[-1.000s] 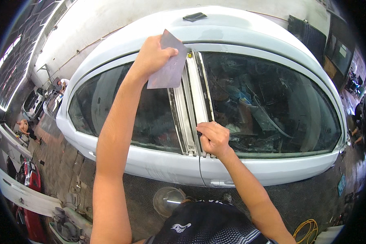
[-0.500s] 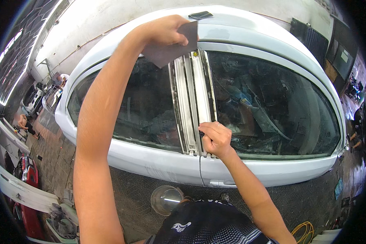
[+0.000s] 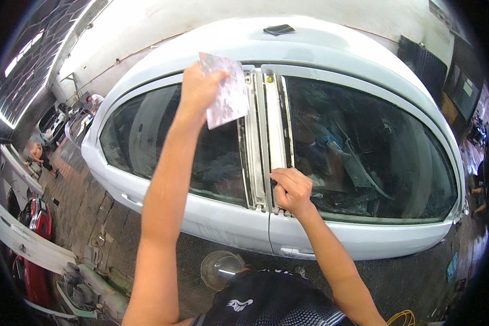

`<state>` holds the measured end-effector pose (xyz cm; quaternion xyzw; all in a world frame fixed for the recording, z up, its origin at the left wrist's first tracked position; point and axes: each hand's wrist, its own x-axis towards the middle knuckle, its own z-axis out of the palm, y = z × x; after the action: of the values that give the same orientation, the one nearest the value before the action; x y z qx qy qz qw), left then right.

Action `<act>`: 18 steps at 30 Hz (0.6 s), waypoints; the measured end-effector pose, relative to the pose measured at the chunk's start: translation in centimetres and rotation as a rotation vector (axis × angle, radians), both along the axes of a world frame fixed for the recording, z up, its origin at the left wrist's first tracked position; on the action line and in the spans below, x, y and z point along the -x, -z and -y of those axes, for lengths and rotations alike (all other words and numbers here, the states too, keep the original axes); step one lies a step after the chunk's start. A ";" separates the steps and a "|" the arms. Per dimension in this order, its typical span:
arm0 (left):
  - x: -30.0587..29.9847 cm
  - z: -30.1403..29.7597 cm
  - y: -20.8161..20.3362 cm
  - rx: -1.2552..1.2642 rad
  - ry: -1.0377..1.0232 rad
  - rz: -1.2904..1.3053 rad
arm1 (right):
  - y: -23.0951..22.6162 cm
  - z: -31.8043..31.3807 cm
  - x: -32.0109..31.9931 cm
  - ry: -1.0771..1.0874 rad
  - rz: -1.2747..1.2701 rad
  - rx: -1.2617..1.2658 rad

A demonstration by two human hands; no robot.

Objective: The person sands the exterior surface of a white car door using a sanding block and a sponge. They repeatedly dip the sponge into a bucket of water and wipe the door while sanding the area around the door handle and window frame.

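My left hand (image 3: 194, 92) is closed on a sandpaper sheet (image 3: 229, 95), raised in front of the top of the left window (image 3: 168, 146) of a pale grey-white car (image 3: 223, 220). The sheet's light, mottled side shows. My right hand (image 3: 292, 189) is closed at the lower end of the bare, whitish door pillar (image 3: 277, 125) between the two dark windows. A small dark bit shows at its fingertips, too small to name. Near the pillar's top is a small yellow spot (image 3: 270, 79).
A dark folded piece (image 3: 279, 29) lies on the car roof. A round clear bucket (image 3: 216, 271) stands on the floor below the doors. Yellow hose (image 3: 402, 318) coils at lower right. Car parts (image 3: 35, 239) and other people (image 3: 38, 154) are at the left.
My left hand has come down and left from the roof edge, and the sheet has turned from its dark side to its light side. My right hand stays at the pillar's foot.
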<state>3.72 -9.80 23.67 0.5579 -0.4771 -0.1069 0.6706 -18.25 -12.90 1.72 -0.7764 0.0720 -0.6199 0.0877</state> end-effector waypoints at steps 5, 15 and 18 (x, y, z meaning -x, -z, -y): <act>0.5 0.0 3.2 -0.020 -0.036 -0.031 | 0.0 0.1 0.0 -0.009 0.020 0.010; 0.3 0.2 2.0 -0.007 -0.061 0.008 | 0.1 -0.1 0.2 -0.025 0.001 -0.001; -2.3 0.5 1.1 -0.064 0.077 0.113 | 0.0 -0.2 0.2 -0.030 -0.014 -0.011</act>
<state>6.05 -10.26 22.54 0.5651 -0.5317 -0.1162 0.6200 -18.44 -12.74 1.72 -0.7812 0.0644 -0.6127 0.1008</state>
